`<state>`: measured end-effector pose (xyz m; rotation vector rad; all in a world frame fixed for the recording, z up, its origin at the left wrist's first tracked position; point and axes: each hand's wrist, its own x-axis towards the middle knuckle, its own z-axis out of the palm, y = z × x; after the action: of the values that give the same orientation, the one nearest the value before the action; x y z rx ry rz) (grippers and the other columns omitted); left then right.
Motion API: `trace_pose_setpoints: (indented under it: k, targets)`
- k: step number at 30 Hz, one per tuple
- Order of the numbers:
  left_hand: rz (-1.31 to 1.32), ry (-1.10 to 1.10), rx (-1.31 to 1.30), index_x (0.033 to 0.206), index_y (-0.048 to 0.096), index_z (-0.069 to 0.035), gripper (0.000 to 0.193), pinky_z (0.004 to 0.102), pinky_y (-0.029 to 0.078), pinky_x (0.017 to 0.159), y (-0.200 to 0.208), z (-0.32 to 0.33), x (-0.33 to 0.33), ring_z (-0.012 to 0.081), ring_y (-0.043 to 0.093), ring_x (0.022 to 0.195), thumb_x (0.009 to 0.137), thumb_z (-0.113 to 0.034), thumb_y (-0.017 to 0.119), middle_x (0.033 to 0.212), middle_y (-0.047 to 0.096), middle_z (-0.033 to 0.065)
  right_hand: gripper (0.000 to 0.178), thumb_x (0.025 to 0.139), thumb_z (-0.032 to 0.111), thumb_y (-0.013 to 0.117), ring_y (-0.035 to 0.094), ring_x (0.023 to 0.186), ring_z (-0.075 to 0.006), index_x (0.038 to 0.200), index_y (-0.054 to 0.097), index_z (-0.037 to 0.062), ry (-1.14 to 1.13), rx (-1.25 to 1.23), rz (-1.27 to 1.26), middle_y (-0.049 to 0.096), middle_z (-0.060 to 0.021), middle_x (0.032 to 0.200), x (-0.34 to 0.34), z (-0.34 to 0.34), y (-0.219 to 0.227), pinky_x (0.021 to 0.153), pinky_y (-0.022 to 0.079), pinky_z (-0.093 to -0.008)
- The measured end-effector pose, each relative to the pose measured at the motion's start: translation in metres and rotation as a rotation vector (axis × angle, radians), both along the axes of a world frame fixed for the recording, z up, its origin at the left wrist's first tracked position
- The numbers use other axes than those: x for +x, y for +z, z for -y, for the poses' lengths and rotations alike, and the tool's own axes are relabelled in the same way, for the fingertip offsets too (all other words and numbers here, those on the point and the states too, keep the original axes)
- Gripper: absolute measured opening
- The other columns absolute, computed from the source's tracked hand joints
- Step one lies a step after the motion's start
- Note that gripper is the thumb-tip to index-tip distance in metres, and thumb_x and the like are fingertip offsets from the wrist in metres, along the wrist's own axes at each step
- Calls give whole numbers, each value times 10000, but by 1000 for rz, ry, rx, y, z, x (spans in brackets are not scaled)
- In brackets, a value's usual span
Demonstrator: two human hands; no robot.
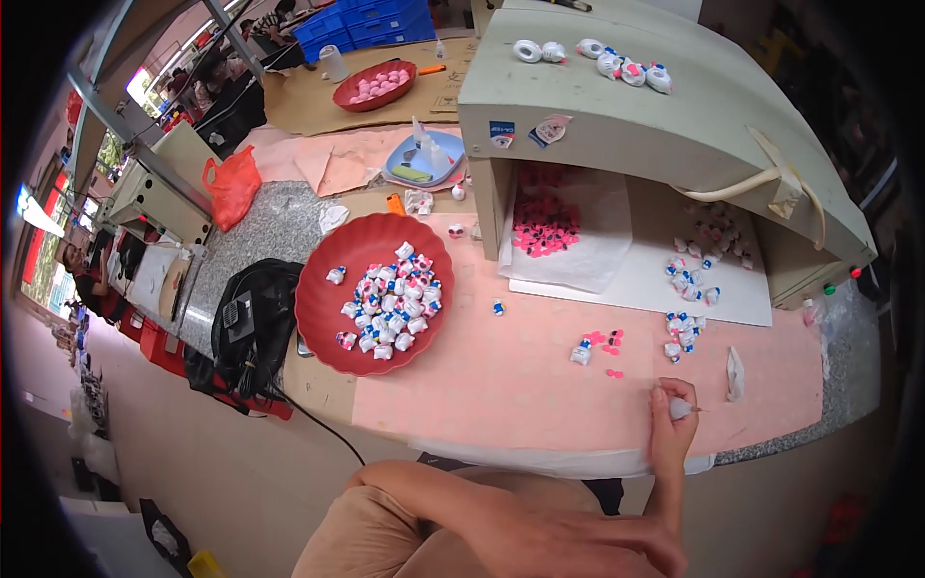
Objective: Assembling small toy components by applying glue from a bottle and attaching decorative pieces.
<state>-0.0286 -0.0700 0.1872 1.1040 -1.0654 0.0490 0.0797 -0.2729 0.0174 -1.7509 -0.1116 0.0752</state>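
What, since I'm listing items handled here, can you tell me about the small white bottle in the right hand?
The small bottle is whitish and looks like translucent plastic, with a thin, needle-like tip pointing to the picture's right. It is held sideways in the right hand, which hides part of its body, over the pink sheet, near the sheet's front edge. Its contents cannot be made out.

2 labels (pixel 502 134) on hood (pixel 617 130), cardboard (pixel 303 101) print (pixel 445 103), apparently blurred

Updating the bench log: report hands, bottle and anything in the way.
Right hand gripping small white bottle, tip pointing right. Left hand low, over right forearm in view. Crumpled white scrap near tip, not touching.
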Motion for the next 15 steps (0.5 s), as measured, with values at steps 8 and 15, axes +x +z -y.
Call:
trace_pose_setpoints:
  k: [8,15]
  targets:
    - [164,-286,312,988,614,-49,264,442,386,897,-13,-5,9,257,577,875,1001,-258,455,1025,588,139,139,897,42,618,519,761,-44,1027,578,11,1,-17,116,591,0,853,0,6,-13,667,437,-194]
    - [-328,726,759,1126,639,-35,279,383,469,920,-106,-22,113,292,606,1012,849,-64,620,1071,668,122,216,885,38,633,538,765,-55,1093,580,14,-47,116,66,605,-23,876,1,0,3,677,452,-198]
